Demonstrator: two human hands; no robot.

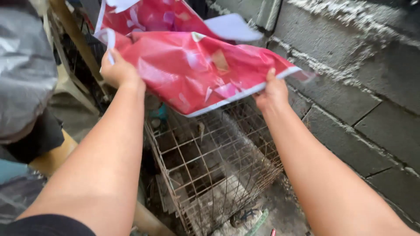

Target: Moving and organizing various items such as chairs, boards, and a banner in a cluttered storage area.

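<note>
A crumpled red sheet (192, 65) with white edges is hanging above a rusty wire cage (214, 166) beside a grey block wall (363, 87). The left hand (117, 70) is gripping its left edge, the right hand (272, 92) is pinching its lower right edge, both arms outstretched.

Both your arms out, hands up & gripping.

Your left hand (117, 70) sits at approx 10 o'clock, fingers curled tight in a closed grip, knuckles toward you, wrist bent slightly back; forearm runs from 7 o'clock up, bare, w/ a dark sleeve edge at the shoulder. Your right hand (272, 92) is at approx 1 o'clock, thumb on top pinching down, other fingers hidden underneath; forearm bare, straight, coming in from 5 o'clock. Hands well apart, left a bit higher.
</note>
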